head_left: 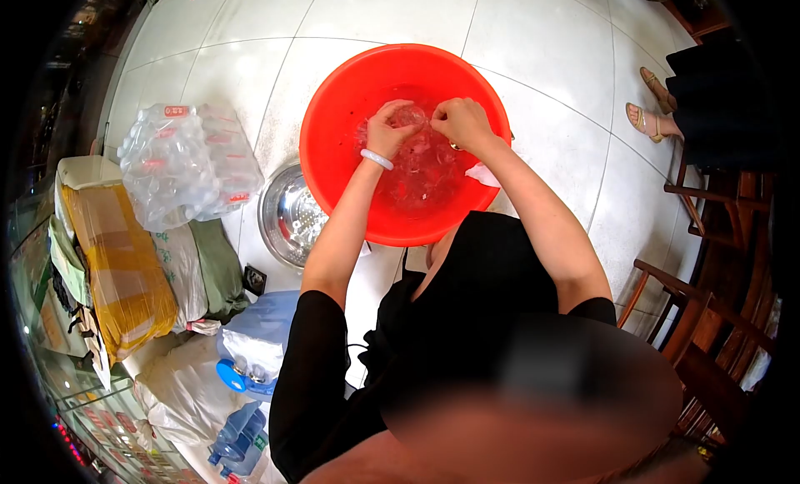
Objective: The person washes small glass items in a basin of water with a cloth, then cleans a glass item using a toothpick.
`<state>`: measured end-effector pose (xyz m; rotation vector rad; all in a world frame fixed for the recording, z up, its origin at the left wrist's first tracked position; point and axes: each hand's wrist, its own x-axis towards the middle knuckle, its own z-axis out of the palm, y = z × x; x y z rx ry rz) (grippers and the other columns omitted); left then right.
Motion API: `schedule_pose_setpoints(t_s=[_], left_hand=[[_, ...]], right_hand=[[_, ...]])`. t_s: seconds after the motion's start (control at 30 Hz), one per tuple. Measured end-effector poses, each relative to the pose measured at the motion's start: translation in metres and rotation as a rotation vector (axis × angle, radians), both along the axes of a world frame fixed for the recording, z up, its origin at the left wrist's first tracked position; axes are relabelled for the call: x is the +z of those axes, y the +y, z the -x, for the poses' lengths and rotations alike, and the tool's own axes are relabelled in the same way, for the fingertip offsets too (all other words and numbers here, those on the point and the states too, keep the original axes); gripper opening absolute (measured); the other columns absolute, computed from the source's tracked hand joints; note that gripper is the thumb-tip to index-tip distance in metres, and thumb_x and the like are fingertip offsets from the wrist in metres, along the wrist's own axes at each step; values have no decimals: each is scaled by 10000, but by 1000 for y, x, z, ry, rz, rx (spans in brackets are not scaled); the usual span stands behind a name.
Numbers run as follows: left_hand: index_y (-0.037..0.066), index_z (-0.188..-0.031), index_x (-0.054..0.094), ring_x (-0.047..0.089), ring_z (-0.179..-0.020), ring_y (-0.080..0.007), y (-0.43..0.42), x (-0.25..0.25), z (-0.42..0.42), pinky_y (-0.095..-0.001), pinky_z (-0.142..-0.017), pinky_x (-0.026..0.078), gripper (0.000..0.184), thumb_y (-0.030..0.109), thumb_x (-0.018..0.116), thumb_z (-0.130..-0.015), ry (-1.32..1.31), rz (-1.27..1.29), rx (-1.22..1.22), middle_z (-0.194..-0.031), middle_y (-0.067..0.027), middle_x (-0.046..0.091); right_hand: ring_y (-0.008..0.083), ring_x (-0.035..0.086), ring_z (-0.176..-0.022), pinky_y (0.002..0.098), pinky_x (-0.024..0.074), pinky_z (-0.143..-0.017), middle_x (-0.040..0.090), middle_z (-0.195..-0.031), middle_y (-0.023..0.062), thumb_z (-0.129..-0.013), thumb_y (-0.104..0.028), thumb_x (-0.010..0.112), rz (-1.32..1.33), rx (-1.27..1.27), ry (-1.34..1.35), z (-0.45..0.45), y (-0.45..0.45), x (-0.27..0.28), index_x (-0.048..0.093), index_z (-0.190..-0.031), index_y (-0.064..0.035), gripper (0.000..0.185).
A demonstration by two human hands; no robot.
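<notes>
two hands [387, 134], clear item [408, 117] partly hidden

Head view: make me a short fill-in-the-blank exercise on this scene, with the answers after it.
1. The left hand and the right hand are both over the inside of a basin coloured ____.
2. The pale bracelet circles the wrist on the person's own ____ side.
3. The cap on the large water jug is coloured ____.
4. Another person's sandals show toward the picture's ____ edge.

Missing words: red; left; blue; right.
</notes>
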<state>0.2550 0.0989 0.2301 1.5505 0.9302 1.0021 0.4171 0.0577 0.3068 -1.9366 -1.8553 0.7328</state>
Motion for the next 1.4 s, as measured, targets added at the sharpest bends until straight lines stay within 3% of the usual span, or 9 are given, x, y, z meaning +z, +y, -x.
schedule_pose_setpoints(t_s=[0.3,0.43,0.63,0.73,0.8,1.03,1.1,1.3,1.4], left_hand=[[6,-990,583,530,-978,-176,-2,3,-1,-279,-846,437,399,-25,684,-605,-24,-98,60,-1059,-88,554],[24,-965,602,550,-955,-184,-4,10,-1,-273,-808,457,403,-21,695,-576,28,-166,98,-1030,-92,562],[6,-993,592,528,-999,-195,-4,7,1,-286,-862,428,399,-19,678,-604,45,-231,52,-1066,-113,555],[18,-999,597,534,-999,-200,-7,14,-1,-288,-860,431,404,-18,675,-604,102,-240,44,-1065,-114,562],[24,-999,598,540,-995,-201,-7,14,-1,-288,-857,433,402,-19,671,-606,89,-290,63,-1065,-112,566],[40,-983,607,544,-985,-205,-2,9,0,-284,-835,445,423,-18,683,-572,46,-276,91,-1058,-104,564],[42,-986,608,545,-984,-201,-2,9,-1,-281,-838,444,421,-17,685,-576,2,-201,115,-1056,-105,565],[36,-988,607,548,-977,-193,-2,8,-1,-281,-842,441,416,-11,685,-582,8,-215,102,-1050,-103,571],[32,-987,606,547,-982,-195,-2,5,-3,-281,-843,439,410,-9,685,-587,-27,-181,85,-1037,-106,578]], right_hand=[[332,582,-708,441,459,-658,605,-717,168,-709,-187,528,-61,-15,-48,11,-1,-6,654,-727,-70,174],[342,577,-681,446,457,-639,598,-698,175,-712,-176,519,-139,2,-14,11,-2,-9,649,-714,-66,170],[356,567,-654,444,455,-617,587,-683,179,-710,-158,508,-229,220,-40,5,1,-9,630,-689,-44,169],[349,569,-661,444,455,-626,584,-688,184,-703,-148,506,-196,114,-76,11,-1,-8,634,-696,-42,167],[342,571,-671,438,456,-641,584,-694,182,-696,-143,510,-149,-24,87,14,-3,-9,640,-707,-42,165],[334,576,-681,418,457,-651,587,-707,174,-695,-151,518,-118,16,217,8,-1,-7,647,-745,-48,173],[333,574,-677,417,455,-638,585,-704,175,-693,-148,514,-97,-123,387,11,-1,-9,647,-744,-51,171],[333,573,-671,411,456,-625,582,-694,171,-702,-148,511,-169,54,213,6,0,-9,640,-722,-51,163],[329,572,-664,412,455,-617,581,-691,168,-707,-149,511,-182,-17,211,10,-2,-10,639,-721,-52,161]])
